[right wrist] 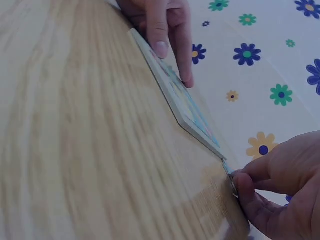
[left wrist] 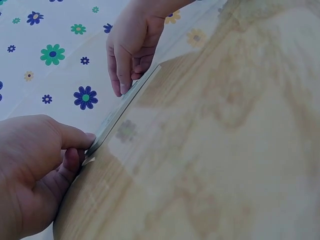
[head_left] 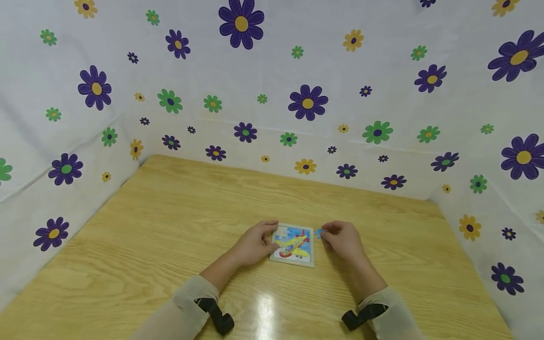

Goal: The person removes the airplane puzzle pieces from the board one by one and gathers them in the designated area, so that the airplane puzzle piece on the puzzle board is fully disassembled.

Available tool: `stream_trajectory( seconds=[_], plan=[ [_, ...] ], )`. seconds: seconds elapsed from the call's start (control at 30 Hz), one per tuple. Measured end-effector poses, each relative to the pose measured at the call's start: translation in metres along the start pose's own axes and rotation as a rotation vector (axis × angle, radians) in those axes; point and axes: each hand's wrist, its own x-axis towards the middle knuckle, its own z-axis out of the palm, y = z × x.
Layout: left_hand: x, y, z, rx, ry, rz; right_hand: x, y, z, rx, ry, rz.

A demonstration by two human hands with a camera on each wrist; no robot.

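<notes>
A square jigsaw puzzle board [head_left: 293,264] with a pale wooden rim lies on the table, showing a yellow and red aeroplane on blue. Its upper left part looks paler than the rest. The left hand [head_left: 254,243] grips the board's left side, thumb over the rim and fingers along the far corner. Beside the right edge, the right hand [head_left: 345,240] pinches a small blue puzzle piece [head_left: 318,233] between thumb and fingers. In the right wrist view the puzzle piece [right wrist: 228,171] sits close to the board's corner; whether they touch is unclear.
The wooden table [head_left: 170,212] extends around the board on every side. White cloth [head_left: 272,61] printed with flowers stands behind it and along both sides. Each sleeve carries a black strap [head_left: 214,315] near the wrist.
</notes>
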Motion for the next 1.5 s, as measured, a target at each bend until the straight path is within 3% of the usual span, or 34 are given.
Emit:
stream_trajectory(
  seconds=[0.33,0.73,1.07,1.23,1.33,1.5],
  plan=[
    [-0.001,0.003,-0.002,0.006,-0.004,-0.010,-0.001,-0.016,0.010,-0.109,0.033,-0.026],
    [-0.003,0.001,0.000,0.003,-0.011,-0.006,0.001,-0.033,0.049,0.079,-0.197,-0.016],
    [-0.003,0.001,-0.003,-0.012,0.005,0.021,0.004,-0.036,0.054,-0.125,-0.295,-0.276],
    [-0.003,0.001,-0.004,-0.006,0.001,0.024,0.006,-0.035,0.054,-0.104,-0.317,-0.317],
    [-0.003,0.000,-0.004,0.000,0.003,0.020,0.006,-0.034,0.053,-0.048,-0.328,-0.303],
    [0.000,0.001,-0.002,-0.002,-0.002,0.025,0.004,-0.034,0.048,0.057,-0.326,-0.168]
  ],
)
